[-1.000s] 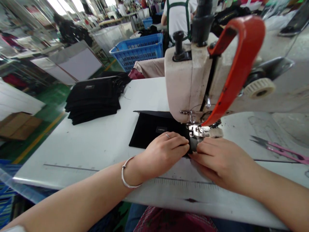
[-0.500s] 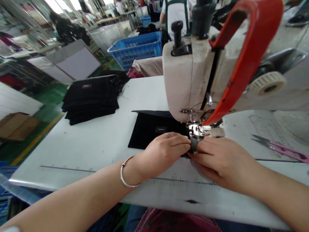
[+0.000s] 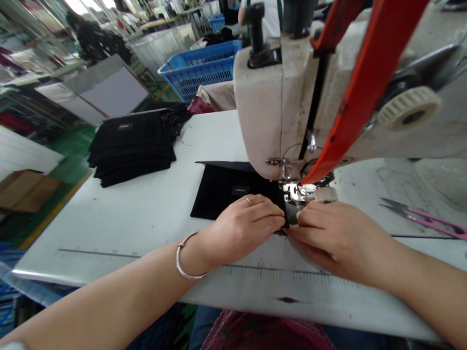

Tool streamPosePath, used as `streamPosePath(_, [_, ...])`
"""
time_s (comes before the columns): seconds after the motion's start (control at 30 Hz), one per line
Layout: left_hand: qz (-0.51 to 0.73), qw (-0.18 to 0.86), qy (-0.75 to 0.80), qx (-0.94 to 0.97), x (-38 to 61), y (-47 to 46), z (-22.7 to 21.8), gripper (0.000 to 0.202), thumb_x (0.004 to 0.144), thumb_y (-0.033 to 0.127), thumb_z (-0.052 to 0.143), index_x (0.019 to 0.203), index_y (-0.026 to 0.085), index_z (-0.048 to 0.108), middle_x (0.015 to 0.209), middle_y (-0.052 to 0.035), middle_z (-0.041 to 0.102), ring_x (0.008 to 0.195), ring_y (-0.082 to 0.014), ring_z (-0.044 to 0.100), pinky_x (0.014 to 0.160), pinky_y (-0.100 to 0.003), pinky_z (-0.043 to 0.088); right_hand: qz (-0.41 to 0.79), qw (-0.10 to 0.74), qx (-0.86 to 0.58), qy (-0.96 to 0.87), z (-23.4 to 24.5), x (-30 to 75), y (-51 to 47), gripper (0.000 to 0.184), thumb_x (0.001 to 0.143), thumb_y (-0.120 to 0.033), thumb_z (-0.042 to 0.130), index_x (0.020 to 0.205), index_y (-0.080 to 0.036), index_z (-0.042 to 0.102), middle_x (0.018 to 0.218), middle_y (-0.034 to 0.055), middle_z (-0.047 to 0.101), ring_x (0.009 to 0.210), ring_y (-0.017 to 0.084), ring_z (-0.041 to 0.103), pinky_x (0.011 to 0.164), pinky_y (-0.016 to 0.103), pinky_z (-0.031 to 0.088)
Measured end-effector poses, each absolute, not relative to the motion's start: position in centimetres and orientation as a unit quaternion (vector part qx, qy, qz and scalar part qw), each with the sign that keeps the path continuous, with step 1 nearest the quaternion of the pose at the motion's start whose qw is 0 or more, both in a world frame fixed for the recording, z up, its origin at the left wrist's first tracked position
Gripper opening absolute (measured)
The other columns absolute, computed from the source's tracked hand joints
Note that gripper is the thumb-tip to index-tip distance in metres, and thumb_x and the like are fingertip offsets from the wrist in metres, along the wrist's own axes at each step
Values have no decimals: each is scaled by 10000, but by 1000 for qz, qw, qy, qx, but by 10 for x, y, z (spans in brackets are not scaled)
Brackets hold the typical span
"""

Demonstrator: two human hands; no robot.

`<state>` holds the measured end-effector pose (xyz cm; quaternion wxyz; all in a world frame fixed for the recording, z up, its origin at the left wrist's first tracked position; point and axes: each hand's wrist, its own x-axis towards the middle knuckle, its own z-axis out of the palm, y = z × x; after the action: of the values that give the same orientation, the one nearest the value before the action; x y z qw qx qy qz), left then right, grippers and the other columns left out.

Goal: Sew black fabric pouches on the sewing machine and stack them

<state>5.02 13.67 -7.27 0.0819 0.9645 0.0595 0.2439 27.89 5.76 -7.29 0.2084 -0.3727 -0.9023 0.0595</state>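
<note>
A flat black fabric piece [image 3: 215, 194] with a small label [image 3: 240, 190] lies on the white sewing table, its right edge by the metal presser foot [image 3: 294, 191] of a sewing machine [image 3: 262, 112]. My left hand [image 3: 248, 221] rests on the front right part of the fabric, fingers together and bent at its edge. Close by, my right hand [image 3: 332, 236] has its fingers curled in a pinch at the fabric's front right corner, just in front of the presser foot. The fingertips nearly meet, and the pinched edge is partly hidden.
A stack of black fabric pieces [image 3: 133, 146] sits at the table's back left. Pink-handled thread snips [image 3: 426, 217] lie on the right. A red curved guard [image 3: 361, 82] crosses the machine's front. Behind the table stands a blue basket [image 3: 204, 70], with a person [image 3: 270, 19] beyond.
The view has shifted slightly, and the machine head looks a little nearer. Both hands and the fabric keep nearly the same position by the presser foot.
</note>
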Motion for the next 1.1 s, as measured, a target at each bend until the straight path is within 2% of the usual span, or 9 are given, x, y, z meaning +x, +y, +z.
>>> streamPosePath(0.17, [243, 103, 43, 964, 50, 138, -70, 148, 987, 86, 524, 1027, 121, 662, 1064, -68, 750, 1038, -167, 698, 942, -335, 591, 74, 208, -374, -901, -71, 281, 60, 200, 968, -209, 520, 959, -181, 718, 762, 28, 579, 711, 185, 489, 662, 353, 306])
streamPosePath(0.37, [226, 114, 45, 967, 49, 138, -66, 145, 980, 88, 539, 1008, 138, 672, 1081, -69, 752, 1059, -174, 694, 966, -352, 578, 207, 211, -355, -887, -61, 295, 64, 220, 975, -176, 520, 1015, -205, 734, 832, 27, 647, 781, 157, 573, 686, 316, 359])
streamPosePath(0.6, [228, 126, 101, 960, 51, 136, -67, 149, 970, 84, 555, 1052, 136, 668, 1056, -59, 745, 1007, -160, 689, 913, -314, 582, 155, 224, -346, -898, -65, 293, 66, 217, 986, -188, 510, 1022, -204, 724, 810, 24, 632, 736, 159, 541, 642, 320, 329])
streamPosePath(0.77, [247, 133, 133, 951, 50, 134, -70, 131, 985, 133, 554, 1064, 146, 658, 1064, -58, 727, 977, -146, 683, 919, -300, 584, 132, 224, -360, -896, -70, 288, 66, 200, 962, -171, 515, 1012, -193, 707, 851, 35, 670, 780, 188, 583, 677, 343, 371])
streamPosePath(0.93, [267, 108, 95, 953, 47, 133, -69, 168, 955, 58, 558, 1076, 132, 648, 1080, -67, 728, 1001, -144, 686, 927, -290, 585, 120, 218, -348, -904, -73, 286, 67, 196, 925, -147, 532, 1021, -189, 698, 832, 21, 687, 752, 190, 569, 670, 348, 371])
streamPosePath(1.1, [241, 111, 53, 963, 48, 132, -69, 148, 983, 82, 521, 1011, 124, 660, 1073, -77, 741, 1052, -165, 691, 956, -329, 599, 96, 211, -350, -907, -73, 286, 66, 200, 921, -146, 536, 1017, -177, 708, 768, 25, 662, 738, 185, 566, 662, 342, 371])
